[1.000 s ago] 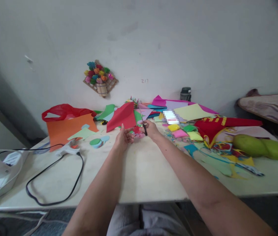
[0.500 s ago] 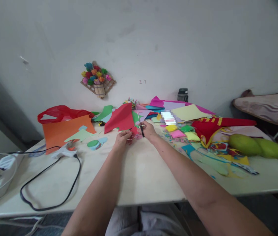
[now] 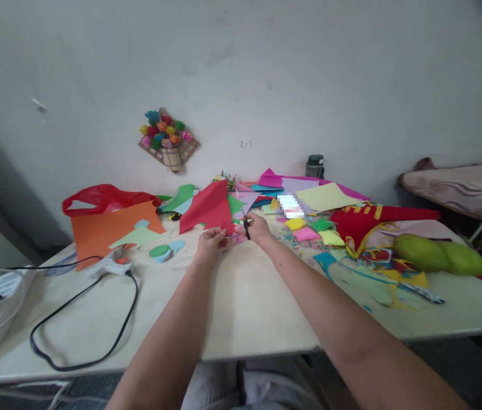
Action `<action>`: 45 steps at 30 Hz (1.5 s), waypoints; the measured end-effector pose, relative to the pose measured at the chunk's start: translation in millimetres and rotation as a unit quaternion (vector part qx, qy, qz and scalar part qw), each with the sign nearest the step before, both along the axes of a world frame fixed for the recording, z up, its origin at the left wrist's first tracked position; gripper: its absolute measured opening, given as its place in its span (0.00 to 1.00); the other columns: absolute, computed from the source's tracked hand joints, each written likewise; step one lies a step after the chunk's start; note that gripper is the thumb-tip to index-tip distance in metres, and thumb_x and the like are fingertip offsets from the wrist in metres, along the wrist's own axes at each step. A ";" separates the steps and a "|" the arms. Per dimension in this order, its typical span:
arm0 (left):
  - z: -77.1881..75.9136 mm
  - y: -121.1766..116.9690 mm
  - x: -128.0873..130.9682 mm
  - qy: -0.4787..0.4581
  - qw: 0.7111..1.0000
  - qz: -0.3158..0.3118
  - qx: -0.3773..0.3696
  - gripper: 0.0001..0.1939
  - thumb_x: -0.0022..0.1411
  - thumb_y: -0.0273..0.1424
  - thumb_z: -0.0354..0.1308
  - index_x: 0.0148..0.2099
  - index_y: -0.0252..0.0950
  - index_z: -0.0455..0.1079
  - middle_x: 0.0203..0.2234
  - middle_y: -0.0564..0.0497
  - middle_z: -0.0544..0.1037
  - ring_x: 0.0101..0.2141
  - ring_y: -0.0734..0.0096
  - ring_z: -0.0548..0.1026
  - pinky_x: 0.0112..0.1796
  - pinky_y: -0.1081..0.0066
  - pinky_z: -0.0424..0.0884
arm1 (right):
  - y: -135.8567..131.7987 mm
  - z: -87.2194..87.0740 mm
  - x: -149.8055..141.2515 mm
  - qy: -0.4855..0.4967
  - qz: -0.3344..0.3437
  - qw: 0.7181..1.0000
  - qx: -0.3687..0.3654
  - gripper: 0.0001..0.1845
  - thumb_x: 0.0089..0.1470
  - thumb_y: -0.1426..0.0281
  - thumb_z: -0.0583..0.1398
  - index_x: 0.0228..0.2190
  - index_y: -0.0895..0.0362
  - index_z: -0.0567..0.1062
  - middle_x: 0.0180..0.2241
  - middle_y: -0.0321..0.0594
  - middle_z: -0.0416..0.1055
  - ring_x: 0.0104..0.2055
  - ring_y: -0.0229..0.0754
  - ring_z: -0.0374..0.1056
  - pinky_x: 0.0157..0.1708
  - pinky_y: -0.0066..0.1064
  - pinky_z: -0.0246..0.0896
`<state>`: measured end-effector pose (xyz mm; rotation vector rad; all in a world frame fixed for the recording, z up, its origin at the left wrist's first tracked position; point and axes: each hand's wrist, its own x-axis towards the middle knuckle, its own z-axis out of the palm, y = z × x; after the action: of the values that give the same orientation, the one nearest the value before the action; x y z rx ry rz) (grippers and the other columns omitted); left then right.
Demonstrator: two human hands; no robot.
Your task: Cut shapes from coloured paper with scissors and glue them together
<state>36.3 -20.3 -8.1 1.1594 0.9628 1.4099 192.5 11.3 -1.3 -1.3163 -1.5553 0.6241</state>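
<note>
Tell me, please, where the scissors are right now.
In the head view, the scissors are near the middle, held in the right hand, just right of the red sheet.

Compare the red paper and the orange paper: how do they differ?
The red paper is right by the left hand; the orange paper is farther left. The red paper has an irregular lower edge, whereas the orange paper looks straighter-edged and bears a pale green scrap. Both are sheets of coloured paper.
</note>
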 end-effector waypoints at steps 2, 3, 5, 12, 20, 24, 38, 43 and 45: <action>0.1 0.3 -0.6 -0.001 1.000 -0.002 -0.006 0.20 0.35 0.40 0.68 0.25 0.33 0.64 0.19 0.51 0.74 0.21 0.72 0.73 0.24 0.74 0.66 | -1.9 2.8 4.0 -0.053 -0.044 0.997 -0.021 0.18 0.38 0.66 0.62 0.36 0.54 0.73 0.26 0.36 0.73 0.29 0.41 0.69 0.27 0.28 0.62; 0.1 0.5 -0.9 0.001 1.000 -0.003 -0.008 0.20 0.36 0.40 0.67 0.25 0.33 0.64 0.20 0.51 0.75 0.21 0.72 0.73 0.24 0.74 0.66 | -3.6 4.8 6.1 -0.082 -0.066 0.994 -0.033 0.18 0.38 0.65 0.63 0.36 0.53 0.73 0.28 0.36 0.74 0.31 0.41 0.70 0.29 0.29 0.62; 0.0 1.0 -1.6 0.005 1.000 -0.002 -0.009 0.19 0.37 0.41 0.67 0.25 0.33 0.64 0.21 0.49 0.76 0.21 0.72 0.73 0.24 0.74 0.66 | -7.4 9.6 10.2 -0.142 -0.099 0.984 -0.049 0.17 0.38 0.61 0.63 0.34 0.52 0.74 0.30 0.38 0.74 0.34 0.43 0.70 0.31 0.29 0.61; 0.3 0.5 -1.6 -0.004 1.000 -0.002 -0.010 0.19 0.38 0.40 0.67 0.26 0.33 0.64 0.22 0.50 0.76 0.21 0.72 0.74 0.23 0.74 0.67 | -12.3 19.3 26.7 -0.295 -0.117 0.946 -0.073 0.20 0.39 0.55 0.62 0.32 0.54 0.77 0.35 0.47 0.74 0.39 0.48 0.69 0.32 0.30 0.58; 1.4 -0.1 -3.0 -0.032 0.999 0.001 -0.004 0.18 0.40 0.37 0.67 0.26 0.33 0.62 0.18 0.53 0.73 0.23 0.70 0.75 0.25 0.74 0.69 | -6.2 14.8 34.6 -0.332 -0.109 0.934 -0.079 0.19 0.46 0.60 0.58 0.37 0.58 0.76 0.37 0.51 0.74 0.41 0.49 0.69 0.33 0.32 0.59; 0.7 0.2 -3.3 -0.043 0.999 -0.009 -0.008 0.16 0.41 0.35 0.66 0.27 0.33 0.63 0.21 0.51 0.75 0.23 0.71 0.76 0.25 0.75 0.69 | -10.4 15.4 33.3 -0.363 -0.118 0.922 -0.067 0.18 0.46 0.62 0.58 0.38 0.59 0.75 0.37 0.52 0.73 0.41 0.51 0.69 0.35 0.34 0.59; 4.2 -7.4 -1.8 -0.047 0.997 -0.046 -0.030 0.12 0.44 0.32 0.65 0.29 0.31 0.66 0.25 0.47 0.76 0.24 0.71 0.75 0.26 0.74 0.69 | -16.7 21.2 30.5 -0.330 -0.095 0.938 -0.058 0.17 0.43 0.68 0.58 0.38 0.54 0.77 0.46 0.48 0.69 0.45 0.51 0.66 0.39 0.35 0.59; 4.3 -8.1 -1.2 -0.025 0.997 -0.063 -0.024 0.13 0.42 0.33 0.65 0.28 0.31 0.68 0.23 0.47 0.76 0.22 0.72 0.73 0.22 0.75 0.66 | -14.6 22.3 12.3 -0.086 0.025 0.995 -0.051 0.15 0.50 0.61 0.54 0.27 0.58 0.76 0.30 0.41 0.74 0.32 0.39 0.69 0.31 0.27 0.60; 3.4 -7.2 -1.0 -0.013 0.997 -0.078 -0.021 0.13 0.41 0.34 0.66 0.27 0.31 0.68 0.21 0.48 0.75 0.20 0.73 0.72 0.20 0.76 0.63 | -11.5 16.0 4.6 0.029 0.083 0.993 -0.074 0.17 0.48 0.58 0.56 0.25 0.60 0.74 0.23 0.39 0.73 0.24 0.36 0.67 0.25 0.25 0.60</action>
<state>35.2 -27.5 -4.7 1.1564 0.8613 1.2715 197.1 -0.2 14.7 -1.2739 -1.6069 0.8886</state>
